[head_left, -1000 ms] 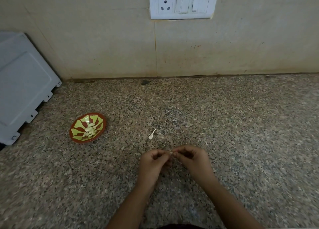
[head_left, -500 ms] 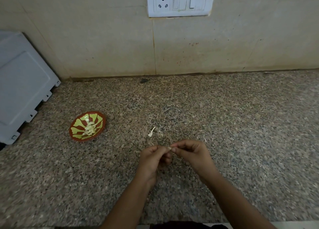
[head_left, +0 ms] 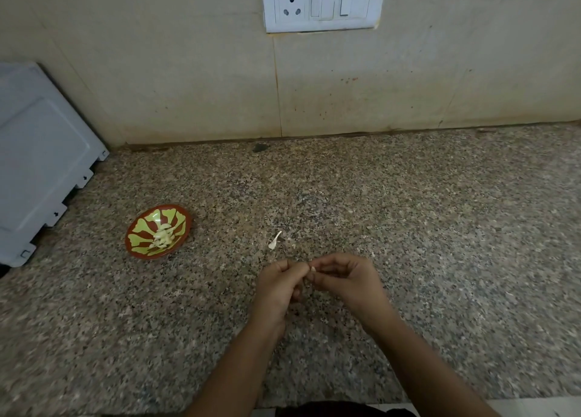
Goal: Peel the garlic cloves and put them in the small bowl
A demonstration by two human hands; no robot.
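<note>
While the view has hardly shifted since half a second ago, we record that both hands remain where they were, meeting above the near middle of the bench [head_left: 440,228]. The left hand [head_left: 276,286] and the right hand [head_left: 347,283] have their fingers curled, and each pinches one garlic clove [head_left: 312,269] held between them. Only a pale tip of that clove shows. Fingertips cover the rest, and we cannot tell how much skin is left on it. To the left, well apart, the small bowl [head_left: 143,232] stands unmoved, holding pale peeled cloves [head_left: 163,239]. A white scrap of peel [head_left: 274,240] lies just beyond the hands. A white appliance panel [head_left: 41,165] is cut off at the left edge, and a switch plate [head_left: 322,3] sits on the wall behind.
</note>
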